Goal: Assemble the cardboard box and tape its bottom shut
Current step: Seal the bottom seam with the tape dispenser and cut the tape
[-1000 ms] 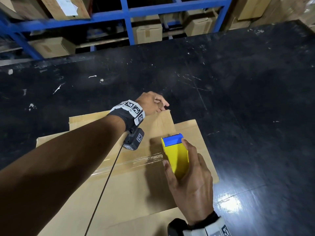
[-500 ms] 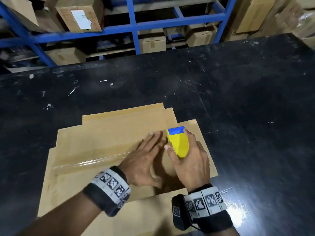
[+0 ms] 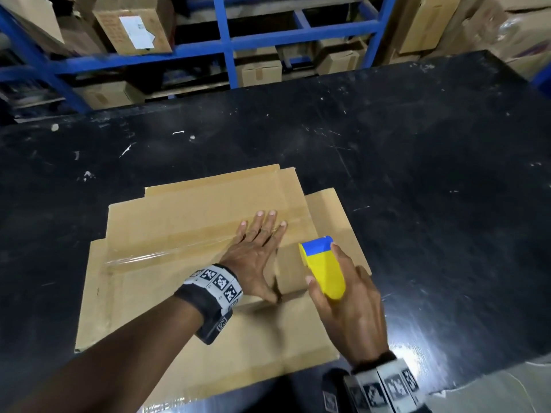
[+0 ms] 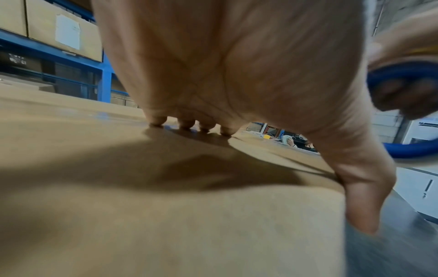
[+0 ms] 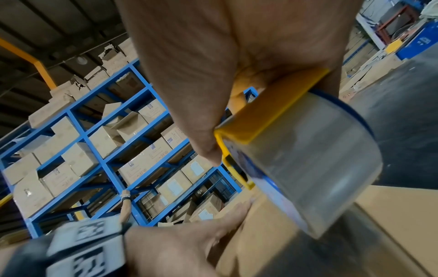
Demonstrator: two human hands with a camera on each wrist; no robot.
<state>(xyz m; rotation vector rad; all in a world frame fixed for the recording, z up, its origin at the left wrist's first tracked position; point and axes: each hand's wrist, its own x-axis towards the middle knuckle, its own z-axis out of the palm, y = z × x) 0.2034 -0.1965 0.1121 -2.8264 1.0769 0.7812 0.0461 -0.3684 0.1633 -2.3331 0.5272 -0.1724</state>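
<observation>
A cardboard box [image 3: 167, 293] stands on the black table with its bottom flaps folded shut on top. A strip of clear tape [image 3: 167, 251] runs along the flap seam. My left hand [image 3: 256, 248] lies flat with straight fingers on the right end of that strip; in the left wrist view the fingertips [image 4: 187, 124] touch the cardboard [image 4: 118, 206]. My right hand [image 3: 343, 296] grips a yellow and blue tape dispenser [image 3: 323, 266], lifted above the box's right edge. In the right wrist view the clear tape roll [image 5: 308, 168] sits in the dispenser's yellow frame [image 5: 267, 110].
The black table [image 3: 417, 174] stretches far and right of the box, scuffed with white marks. Blue metal shelving [image 3: 226, 46] stacked with cardboard cartons [image 3: 134, 22] stands behind the table's far edge. A bright glare sits on the table at the lower right.
My left hand came back from the box's far edge and now lies flat on the tape's right end. My right hand has lifted the dispenser off the seam, back toward me.
</observation>
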